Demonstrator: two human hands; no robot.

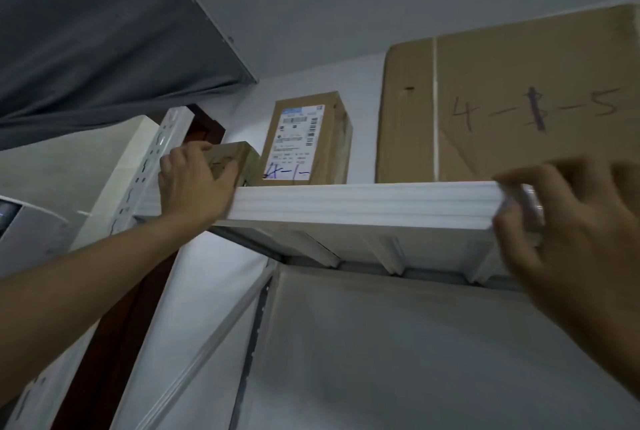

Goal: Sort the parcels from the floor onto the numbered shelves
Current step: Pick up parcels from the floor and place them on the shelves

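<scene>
Small parcel (pixel 242 156): gripped by left hand (pixel 194 187) at left end of top shelf (pixel 363 204), just beside labelled parcel (pixel 304 138); large carton (pixel 502 100) stood further right. Right hand (pixel 575 242): blurred at shelf edge, fingers curled, hold not discernible.

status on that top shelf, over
Left hand grips small box at left end of shelf. Right hand at shelf edge, blurred, grip unclear. Labelled parcel close beside small box.

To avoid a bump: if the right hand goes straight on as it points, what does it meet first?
Probably the white shelf edge, just below the large carton; the right hand is blurred, so depth is unclear.
</scene>
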